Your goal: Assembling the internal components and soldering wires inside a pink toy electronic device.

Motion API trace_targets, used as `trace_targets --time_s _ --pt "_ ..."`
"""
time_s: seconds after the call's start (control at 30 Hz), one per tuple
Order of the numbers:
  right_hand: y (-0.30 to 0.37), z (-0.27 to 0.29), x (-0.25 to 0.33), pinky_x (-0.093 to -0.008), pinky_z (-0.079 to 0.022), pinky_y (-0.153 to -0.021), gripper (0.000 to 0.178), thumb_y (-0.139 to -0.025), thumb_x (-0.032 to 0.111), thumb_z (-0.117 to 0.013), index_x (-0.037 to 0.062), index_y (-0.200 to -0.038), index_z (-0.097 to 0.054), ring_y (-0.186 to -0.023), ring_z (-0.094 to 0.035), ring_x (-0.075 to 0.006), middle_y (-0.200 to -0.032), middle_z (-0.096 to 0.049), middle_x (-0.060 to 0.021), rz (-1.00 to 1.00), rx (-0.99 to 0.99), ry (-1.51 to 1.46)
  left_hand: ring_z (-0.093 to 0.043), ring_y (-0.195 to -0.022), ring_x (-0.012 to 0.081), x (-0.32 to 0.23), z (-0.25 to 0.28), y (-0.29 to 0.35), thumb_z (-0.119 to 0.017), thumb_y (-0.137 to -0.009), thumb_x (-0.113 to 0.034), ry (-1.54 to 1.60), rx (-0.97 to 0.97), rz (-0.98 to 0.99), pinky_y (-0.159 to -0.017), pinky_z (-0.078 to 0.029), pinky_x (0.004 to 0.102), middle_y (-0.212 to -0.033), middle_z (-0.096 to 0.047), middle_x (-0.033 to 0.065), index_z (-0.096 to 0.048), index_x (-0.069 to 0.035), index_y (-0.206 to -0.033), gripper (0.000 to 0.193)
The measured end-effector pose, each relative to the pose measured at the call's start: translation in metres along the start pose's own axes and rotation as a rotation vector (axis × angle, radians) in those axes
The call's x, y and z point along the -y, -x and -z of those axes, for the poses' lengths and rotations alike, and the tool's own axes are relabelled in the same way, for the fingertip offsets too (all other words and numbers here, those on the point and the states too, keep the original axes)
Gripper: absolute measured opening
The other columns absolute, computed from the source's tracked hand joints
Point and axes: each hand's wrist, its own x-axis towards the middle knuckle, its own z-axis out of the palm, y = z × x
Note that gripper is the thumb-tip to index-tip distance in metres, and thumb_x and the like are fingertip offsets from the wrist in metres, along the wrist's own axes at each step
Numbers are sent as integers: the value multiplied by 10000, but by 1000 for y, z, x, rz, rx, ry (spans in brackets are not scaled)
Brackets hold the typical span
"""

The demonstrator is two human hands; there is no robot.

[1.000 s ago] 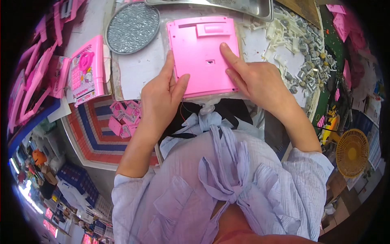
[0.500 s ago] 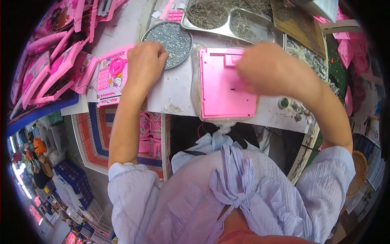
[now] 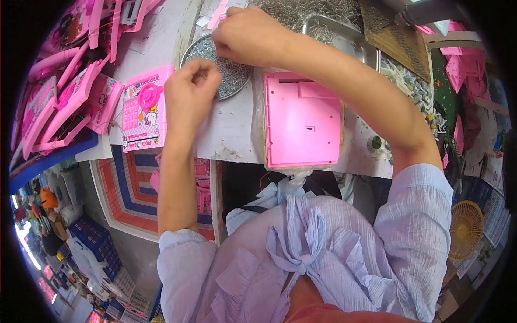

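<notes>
My right hand reaches across to the far side of a round metal dish of small silvery screws. Its fingers are bunched and point down; anything in them is hidden. At the dish's near left edge is my left hand, thumb and forefinger curled into a pinch. Whether it holds something small I cannot make out. Right of the dish, a flat pink plastic panel with small holes lies on a plastic-wrapped pad. A decorated pink panel with a keypad and round dial lies just left of my left hand.
Pink plastic parts are piled at the left. A divided metal tray of small metal pieces stands at the back, beside a brown board. White fittings lie at the right. A striped-lined bin sits below the table edge.
My right hand has moved left and away, from over the plain pink panel to the screw dish. My left hand stays near the dish, its pinch now more visible. The view has shifted slightly.
</notes>
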Motion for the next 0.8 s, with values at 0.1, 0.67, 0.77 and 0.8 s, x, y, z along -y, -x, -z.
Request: trace_targets --time_s 0.1,0.67,0.77,0.8 --pt "25 40 -4 -417 -425 -983 427 -965 363 -619 56 -1260 -592 -1099 -609 -281 -1172 -658 -141 -80 135 -209 -482 -644 47 -9 -7 22 -676 -883 -107 171 108 38 -587 -407 238 -680 -565 -21 -678 6 -847 119" --pt "194 -20 -8 -229 -454 -701 138 -927 146 -704 21 -982 -723 -773 -571 -63 -843 -672 4 -450 -639 -1126 -594 -620 284 -61 -23 32 -668 -942 -212 -432 379 -319 -591 -474 345 -808 -659 108 -620 -8 -970 212" --pt "194 -17 31 -282 -461 -792 118 -892 98 -709 36 -989 -734 -869 -589 -146 -924 -669 -48 -237 -661 -1205 -540 -583 120 -74 -28 72 -669 -980 -191 443 394 -18 -525 -414 260 -769 -621 9 -652 3 -1059 211" --pt "195 -17 45 -301 -453 -813 127 -875 88 -713 42 -991 -737 -894 -579 -171 -940 -654 -59 -188 -681 -1185 -503 -589 69 -78 -24 83 -665 -987 -164 729 549 181 -508 -379 229 -764 -598 -14 -659 3 -1098 202"
